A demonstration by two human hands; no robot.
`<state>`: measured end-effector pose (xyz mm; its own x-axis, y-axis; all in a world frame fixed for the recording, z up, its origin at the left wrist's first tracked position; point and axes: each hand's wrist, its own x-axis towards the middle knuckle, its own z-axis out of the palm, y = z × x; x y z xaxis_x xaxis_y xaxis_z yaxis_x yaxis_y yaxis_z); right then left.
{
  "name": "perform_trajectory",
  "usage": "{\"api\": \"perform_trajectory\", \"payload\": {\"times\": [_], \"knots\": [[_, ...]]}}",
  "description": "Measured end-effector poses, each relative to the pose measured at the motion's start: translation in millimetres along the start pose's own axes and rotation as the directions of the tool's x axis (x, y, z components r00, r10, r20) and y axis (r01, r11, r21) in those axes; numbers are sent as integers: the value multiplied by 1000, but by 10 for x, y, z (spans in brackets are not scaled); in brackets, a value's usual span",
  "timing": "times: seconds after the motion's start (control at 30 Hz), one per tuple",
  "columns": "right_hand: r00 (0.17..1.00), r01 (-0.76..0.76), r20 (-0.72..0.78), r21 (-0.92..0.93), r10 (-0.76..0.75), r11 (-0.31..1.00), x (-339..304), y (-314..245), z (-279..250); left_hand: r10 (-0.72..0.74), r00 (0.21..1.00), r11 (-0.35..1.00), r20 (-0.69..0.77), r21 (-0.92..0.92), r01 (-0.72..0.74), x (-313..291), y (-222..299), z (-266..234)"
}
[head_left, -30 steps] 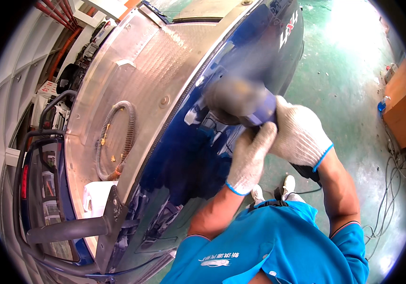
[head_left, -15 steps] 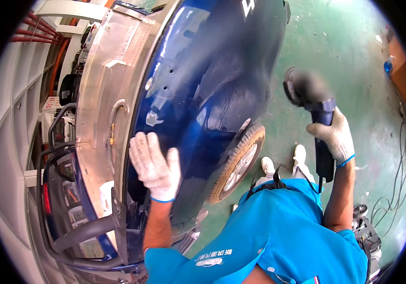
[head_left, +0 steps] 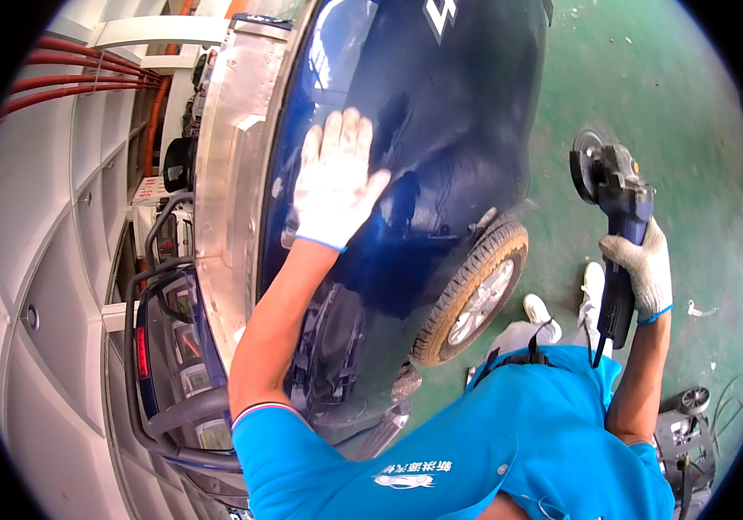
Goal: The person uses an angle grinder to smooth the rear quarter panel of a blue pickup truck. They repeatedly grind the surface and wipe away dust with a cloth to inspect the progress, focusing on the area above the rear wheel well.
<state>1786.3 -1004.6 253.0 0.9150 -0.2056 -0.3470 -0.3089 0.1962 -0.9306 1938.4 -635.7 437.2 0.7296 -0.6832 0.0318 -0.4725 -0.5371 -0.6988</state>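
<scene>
My left hand (head_left: 334, 178), in a white knit glove, lies flat against the dark blue side panel (head_left: 406, 234) of a pickup truck, fingers spread and pointing away from me. In my right hand (head_left: 643, 264), also gloved, is a black and blue angle grinder (head_left: 623, 204), gripped by its body. The grinder's disc (head_left: 590, 156) points away from me, out over the floor and apart from the truck. Its cord hangs from the rear end near my waist. Below the panel is the truck's wheel (head_left: 475, 295) with a dusty tyre.
The bare metal truck bed (head_left: 228, 173) lies left of the panel, with a black roll bar (head_left: 189, 416) close to me. Green floor (head_left: 684, 113) spreads to the right. A wheeled machine (head_left: 684, 442) and loose cables (head_left: 736, 407) are at lower right. Red pipes (head_left: 85, 78) run along the wall.
My left hand has slid farther away from me along the blue panel, arm stretched out. The grinder in my right hand has shifted right in view and looks sharper. The whole view has turned slightly.
</scene>
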Motion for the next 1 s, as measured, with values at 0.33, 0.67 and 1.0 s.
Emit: {"api": "perform_trajectory", "payload": {"times": [0.33, 0.67, 1.0], "knots": [[990, -19, -142, 44, 25, 999, -66, 98, -301, 96, 985, 991, 143, -108, -81, -205, 160, -37], [979, -70, -188, 54, 79, 996, 57, 335, -470, 70, 946, 995, 315, -85, -45, -619, 172, -273], [989, -103, -94, 90, 112, 991, 250, 361, -364, -137, 981, 987, 138, 109, 122, 212, 226, -75]]}}
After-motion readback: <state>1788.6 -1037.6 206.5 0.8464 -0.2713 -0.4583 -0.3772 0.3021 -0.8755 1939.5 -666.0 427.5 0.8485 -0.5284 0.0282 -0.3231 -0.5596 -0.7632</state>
